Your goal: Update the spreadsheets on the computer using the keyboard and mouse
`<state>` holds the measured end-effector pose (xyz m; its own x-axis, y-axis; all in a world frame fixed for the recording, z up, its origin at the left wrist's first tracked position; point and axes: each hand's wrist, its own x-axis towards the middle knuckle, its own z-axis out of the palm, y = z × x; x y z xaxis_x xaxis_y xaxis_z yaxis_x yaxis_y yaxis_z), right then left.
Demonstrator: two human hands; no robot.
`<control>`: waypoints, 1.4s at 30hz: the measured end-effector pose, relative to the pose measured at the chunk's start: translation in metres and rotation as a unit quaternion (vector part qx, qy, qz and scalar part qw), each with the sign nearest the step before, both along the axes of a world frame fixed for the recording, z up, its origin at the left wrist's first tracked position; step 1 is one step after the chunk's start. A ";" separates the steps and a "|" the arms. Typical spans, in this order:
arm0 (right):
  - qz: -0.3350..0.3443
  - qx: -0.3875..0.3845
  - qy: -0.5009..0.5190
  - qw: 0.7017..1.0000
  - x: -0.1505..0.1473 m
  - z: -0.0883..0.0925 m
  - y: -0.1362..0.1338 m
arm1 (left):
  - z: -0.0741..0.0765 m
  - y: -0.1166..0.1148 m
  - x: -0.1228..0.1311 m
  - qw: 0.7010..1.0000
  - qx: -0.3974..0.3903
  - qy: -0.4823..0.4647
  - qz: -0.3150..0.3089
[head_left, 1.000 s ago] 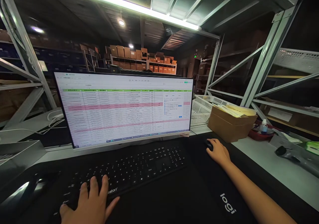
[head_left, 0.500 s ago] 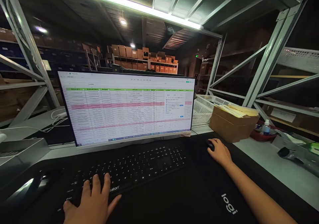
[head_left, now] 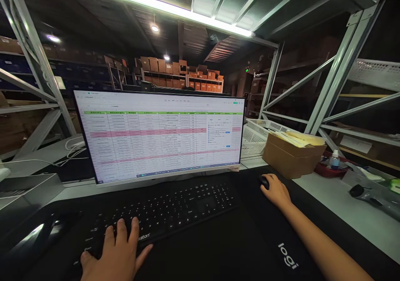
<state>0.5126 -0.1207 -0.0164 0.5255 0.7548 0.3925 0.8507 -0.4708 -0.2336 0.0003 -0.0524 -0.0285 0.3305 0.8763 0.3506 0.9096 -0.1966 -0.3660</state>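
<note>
My left hand (head_left: 117,247) rests with spread fingers on the left end of a black keyboard (head_left: 175,210). To the right, my right hand (head_left: 276,191) is closed over a black computer mouse (head_left: 264,182), only the left side of which shows. Both lie on a black desk mat (head_left: 218,247) with white "logi" lettering. Behind the keyboard stands a wide monitor (head_left: 156,147). Its screen has a spreadsheet with a green header row and pink rows, and a small pop-up list at the right. The text is too small to read.
Right of the monitor are white plastic baskets (head_left: 254,139) and a cardboard box (head_left: 292,156) holding yellow envelopes. Farther right lie a spray bottle (head_left: 334,160) and a barcode scanner (head_left: 359,192). A grey tray (head_left: 34,195) stands at left. Metal racking (head_left: 331,76) frames the desk.
The view has shifted very slightly. Both hands stay where they were, on the keyboard and the mouse, and the screen looks the same.
</note>
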 end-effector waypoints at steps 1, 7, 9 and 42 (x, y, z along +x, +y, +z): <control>-0.001 0.000 0.001 1.000 0.000 0.000 0.000 | 0.001 -0.001 0.000 1.000 0.003 -0.002 -0.001; -0.003 -0.004 0.005 1.000 -0.002 0.003 0.000 | 0.004 -0.003 0.002 1.000 0.005 -0.007 -0.006; -0.007 -0.007 0.007 1.000 -0.003 0.003 0.000 | 0.005 -0.004 0.002 1.000 0.005 -0.010 -0.005; 0.093 0.038 0.001 0.995 0.021 -0.024 0.008 | 0.011 -0.008 0.007 0.997 -0.043 -0.063 0.020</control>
<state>0.5337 -0.1123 -0.0402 0.3799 0.8074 0.4515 0.9212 -0.2858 -0.2641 0.0071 -0.0600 -0.0180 0.2531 0.9165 0.3098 0.9549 -0.1854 -0.2318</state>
